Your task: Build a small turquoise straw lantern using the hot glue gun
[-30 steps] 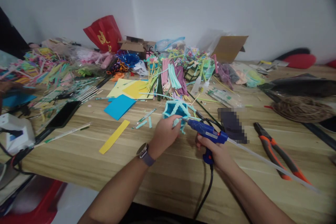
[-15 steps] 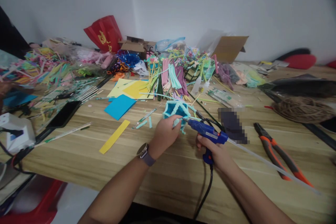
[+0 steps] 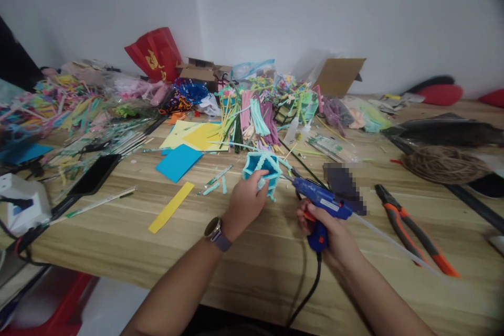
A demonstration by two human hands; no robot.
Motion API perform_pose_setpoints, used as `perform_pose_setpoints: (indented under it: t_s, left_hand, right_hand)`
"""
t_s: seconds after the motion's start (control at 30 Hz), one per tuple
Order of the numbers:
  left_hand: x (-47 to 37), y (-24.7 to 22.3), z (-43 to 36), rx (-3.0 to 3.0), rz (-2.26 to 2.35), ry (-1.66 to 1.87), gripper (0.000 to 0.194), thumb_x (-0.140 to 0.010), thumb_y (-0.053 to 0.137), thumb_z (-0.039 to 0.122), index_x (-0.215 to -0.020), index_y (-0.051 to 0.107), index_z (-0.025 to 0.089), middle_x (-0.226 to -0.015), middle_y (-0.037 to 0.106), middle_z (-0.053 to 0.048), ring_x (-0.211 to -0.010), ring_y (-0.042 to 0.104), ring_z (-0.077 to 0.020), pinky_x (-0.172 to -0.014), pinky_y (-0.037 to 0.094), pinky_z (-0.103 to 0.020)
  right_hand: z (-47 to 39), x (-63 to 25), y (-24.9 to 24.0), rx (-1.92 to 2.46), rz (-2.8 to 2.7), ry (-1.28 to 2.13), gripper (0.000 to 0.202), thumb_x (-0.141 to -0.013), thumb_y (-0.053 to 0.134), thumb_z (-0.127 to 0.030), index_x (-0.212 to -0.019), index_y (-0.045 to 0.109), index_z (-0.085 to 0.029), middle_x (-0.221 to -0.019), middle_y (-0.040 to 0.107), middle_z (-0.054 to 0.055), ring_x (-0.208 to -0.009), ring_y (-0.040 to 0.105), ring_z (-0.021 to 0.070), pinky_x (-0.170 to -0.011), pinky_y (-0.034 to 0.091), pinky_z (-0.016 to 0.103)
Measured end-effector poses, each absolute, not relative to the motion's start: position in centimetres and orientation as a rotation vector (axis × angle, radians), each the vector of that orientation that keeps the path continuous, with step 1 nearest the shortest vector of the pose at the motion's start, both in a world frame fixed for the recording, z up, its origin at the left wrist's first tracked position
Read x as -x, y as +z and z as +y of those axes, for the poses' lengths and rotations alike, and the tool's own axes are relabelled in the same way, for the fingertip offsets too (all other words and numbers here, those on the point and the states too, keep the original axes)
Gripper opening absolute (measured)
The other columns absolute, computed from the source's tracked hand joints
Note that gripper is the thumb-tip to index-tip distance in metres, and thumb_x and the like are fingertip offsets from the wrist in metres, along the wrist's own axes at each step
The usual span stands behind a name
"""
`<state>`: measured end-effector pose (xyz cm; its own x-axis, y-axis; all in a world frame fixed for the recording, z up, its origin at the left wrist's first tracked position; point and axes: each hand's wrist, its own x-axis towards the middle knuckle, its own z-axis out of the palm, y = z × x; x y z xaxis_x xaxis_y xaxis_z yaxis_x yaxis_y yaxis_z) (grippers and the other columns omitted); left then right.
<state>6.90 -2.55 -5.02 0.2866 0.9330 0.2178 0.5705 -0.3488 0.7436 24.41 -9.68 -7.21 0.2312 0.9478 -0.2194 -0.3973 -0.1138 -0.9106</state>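
A small blue box (image 3: 253, 161) edged with turquoise pipe cleaner stands on the table, partly hidden behind my left hand (image 3: 248, 199). That hand's thumb and index finger close on a short turquoise pipe-cleaner piece (image 3: 261, 183) against the box's near side. My right hand (image 3: 328, 226) grips a blue hot glue gun (image 3: 321, 198), fingers at its orange trigger. Its nozzle points left at the box, a small gap away. A clear glue stick (image 3: 394, 241) sticks out of the gun's back, and a black cord hangs from the handle.
Pliers (image 3: 411, 231) lie to the right, near a coil of brown cord (image 3: 444, 164). Left of the box are turquoise offcuts (image 3: 212, 188), a yellow strip (image 3: 171, 207) and blue sheets (image 3: 179, 163). Bundled pipe cleaners (image 3: 258, 115) crowd the back. A white power socket (image 3: 23, 202) stands far left.
The glue gun has drawn back to the right, away from the box. My left index finger now reaches further over the box. The whole view has shifted slightly.
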Motion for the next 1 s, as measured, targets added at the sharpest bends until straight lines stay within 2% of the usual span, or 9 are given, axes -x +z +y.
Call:
perform_pose_setpoints:
  t_s: [0.13, 0.27, 0.37, 0.5, 0.6, 0.7, 0.77, 1.0]
  left_hand:
    - [-6.2, -4.2, -3.7, -2.032, 1.432, 0.984, 0.037, -0.096, 0.034, 0.038, -0.121, 0.054, 0.02, -0.061, 0.064, 0.001, -0.059, 0.062, -0.0166, -0.061, 0.043, -0.026]
    - [-5.4, -3.1, -4.7, -1.968, 1.518, 1.108, 0.031, -0.095, 0.033, 0.041, -0.102, 0.055, 0.02, -0.062, 0.063, 0.001, -0.062, 0.062, -0.0168, -0.062, 0.042, -0.027]
    - [-4.8, -2.3, -4.4, -1.92, 1.526, 1.165, 0.031, -0.096, 0.033, 0.041, -0.082, 0.052, 0.021, -0.057, 0.059, 0.002, -0.06, 0.059, -0.0153, -0.063, 0.041, -0.026]
    - [-4.0, -1.4, -2.6, -1.903, 1.498, 1.149, 0.044, -0.098, 0.026, 0.042, -0.063, 0.043, 0.021, -0.051, 0.053, 0.002, -0.055, 0.055, -0.0133, -0.061, 0.039, -0.025]
    - [-4.0, -0.9, -0.8, -2.017, 1.499, 1.085, 0.035, -0.098, 0.031, 0.037, -0.072, 0.048, 0.021, -0.059, 0.056, 0.001, -0.062, 0.056, -0.0146, -0.065, 0.041, -0.026]
    - [-4.4, -0.2, 0.7, -2.159, 1.435, 1.019, 0.016, -0.094, 0.038, 0.023, -0.096, 0.053, 0.019, -0.08, 0.064, -0.003, -0.076, 0.06, -0.0165, -0.072, 0.044, -0.027]
    - [-4.6, 0.3, 1.4, -2.237, 1.402, 0.957, 0.02, -0.091, 0.04, 0.017, -0.104, 0.055, 0.018, -0.087, 0.067, -0.005, -0.082, 0.062, -0.018, -0.075, 0.045, -0.028]
    - [-5.3, 0.9, 2.3, -2.329, 1.34, 0.877, 0.021, -0.089, 0.045, 0.019, -0.099, 0.063, 0.021, -0.098, 0.07, -0.006, -0.091, 0.063, -0.0212, -0.081, 0.047, -0.03]
  right_hand:
    - [-11.6, -24.2, -7.2, 1.166, -0.579, 1.663, 0.035, -0.054, 0.086, -0.04, -0.067, 0.066, -0.015, -0.06, 0.065, 0.003, -0.048, 0.053, 0.0089, -0.037, 0.036, 0.017]
    - [-12.4, -23.5, -7.4, 1.246, -0.502, 1.875, 0.028, -0.054, 0.086, -0.025, -0.072, 0.067, -0.015, -0.07, 0.071, 0.006, -0.056, 0.06, 0.0107, -0.047, 0.046, 0.018]
    - [-12.5, -23.4, -7.5, 1.253, -0.541, 1.808, 0.026, -0.058, 0.083, -0.023, -0.077, 0.067, -0.016, -0.076, 0.071, 0.006, -0.057, 0.061, 0.0109, -0.048, 0.047, 0.019]
    - [-12.4, -23.5, -6.9, 1.187, -0.614, 1.511, 0.028, -0.061, 0.082, -0.032, -0.077, 0.066, -0.017, -0.073, 0.068, 0.004, -0.05, 0.053, 0.0092, -0.038, 0.038, 0.018]
    - [-11.4, -23.2, -5.7, 1.125, -0.649, 1.385, 0.034, -0.056, 0.084, -0.037, -0.078, 0.065, -0.017, -0.068, 0.066, 0.002, -0.05, 0.052, 0.0102, -0.037, 0.038, 0.018]
    - [-9.9, -22.4, -4.6, 1.134, -0.683, 1.32, 0.037, -0.054, 0.084, -0.039, -0.078, 0.067, -0.017, -0.067, 0.066, 0.002, -0.05, 0.053, 0.0101, -0.04, 0.041, 0.02]
    - [-8.9, -21.9, -4.1, 1.144, -0.718, 1.261, 0.036, -0.055, 0.083, -0.04, -0.076, 0.067, -0.017, -0.068, 0.066, 0.002, -0.051, 0.054, 0.0098, -0.042, 0.042, 0.02]
    - [-7.0, -21.1, -4.5, 1.155, -0.771, 1.115, 0.033, -0.057, 0.081, -0.043, -0.072, 0.064, -0.018, -0.065, 0.065, 0.0, -0.049, 0.05, 0.009, -0.039, 0.039, 0.02]
